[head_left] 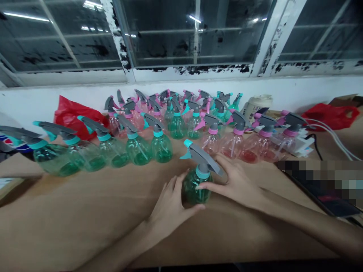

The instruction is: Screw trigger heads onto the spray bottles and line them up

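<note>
A green spray bottle [196, 190] with a grey and turquoise trigger head stands upright at the middle of the table, between my two hands. My left hand [172, 200] curves around its left side and front, thumb low on the body. From the right, my right hand [236, 181] grips it just below the collar, with its thumb across the front and its other fingers partly hidden behind. A row of green spray bottles [138, 151] stands to the left. Pink spray bottles [235, 145] form another row to the right.
Behind, more spray bottles [154, 109] crowd against the wall. Red plastic bags [75, 117] lie at left and right. A paper cup [258, 105], white cables [334, 132] and a dark flat device [320, 192] are on the right. The wooden table [85, 215] spans the foreground.
</note>
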Motion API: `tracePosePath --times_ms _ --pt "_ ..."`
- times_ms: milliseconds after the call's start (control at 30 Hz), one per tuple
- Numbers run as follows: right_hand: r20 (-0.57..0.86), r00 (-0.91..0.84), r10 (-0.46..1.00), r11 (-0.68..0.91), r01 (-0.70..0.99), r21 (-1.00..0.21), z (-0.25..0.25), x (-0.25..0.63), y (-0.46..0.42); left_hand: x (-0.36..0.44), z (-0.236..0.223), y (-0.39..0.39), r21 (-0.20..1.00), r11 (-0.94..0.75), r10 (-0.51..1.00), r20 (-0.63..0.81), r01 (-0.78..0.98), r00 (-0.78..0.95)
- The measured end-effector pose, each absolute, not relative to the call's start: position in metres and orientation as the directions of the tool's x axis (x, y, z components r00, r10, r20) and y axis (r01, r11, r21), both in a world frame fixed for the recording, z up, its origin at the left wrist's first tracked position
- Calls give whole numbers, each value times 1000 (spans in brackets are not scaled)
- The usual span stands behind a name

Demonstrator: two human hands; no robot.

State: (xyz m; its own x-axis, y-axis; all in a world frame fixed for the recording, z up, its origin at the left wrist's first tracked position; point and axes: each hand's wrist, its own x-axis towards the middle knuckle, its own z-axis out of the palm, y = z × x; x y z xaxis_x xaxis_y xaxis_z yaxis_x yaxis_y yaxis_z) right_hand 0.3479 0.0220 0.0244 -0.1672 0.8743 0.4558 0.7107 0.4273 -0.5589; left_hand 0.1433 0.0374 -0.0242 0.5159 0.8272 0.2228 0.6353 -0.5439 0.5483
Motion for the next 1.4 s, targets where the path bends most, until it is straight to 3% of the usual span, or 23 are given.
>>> tracePosePath --times_ms 200,400,500,700,900,1400 --pt "507 -87 858 393 745 -538 23 339 38 144 -26 60 521 -561 821 245 644 516" --pt "396 6 918 222 820 -528 26 336 70 136 -36 70 353 -506 861 268 787 433" --pt "421 44 906 182 856 -483 26 334 92 130 -41 68 303 -491 866 276 817 418" --pt "438 8 899 198 885 -421 22 329 118 125 -48 69 261 -556 823 311 790 476" --pt "455 24 890 187 891 -414 20 328 127 129 -52 68 122 -634 755 313 764 577" --pt "491 54 869 185 887 -423 16 318 138 129 -52 67 114 -638 750 313 761 582"
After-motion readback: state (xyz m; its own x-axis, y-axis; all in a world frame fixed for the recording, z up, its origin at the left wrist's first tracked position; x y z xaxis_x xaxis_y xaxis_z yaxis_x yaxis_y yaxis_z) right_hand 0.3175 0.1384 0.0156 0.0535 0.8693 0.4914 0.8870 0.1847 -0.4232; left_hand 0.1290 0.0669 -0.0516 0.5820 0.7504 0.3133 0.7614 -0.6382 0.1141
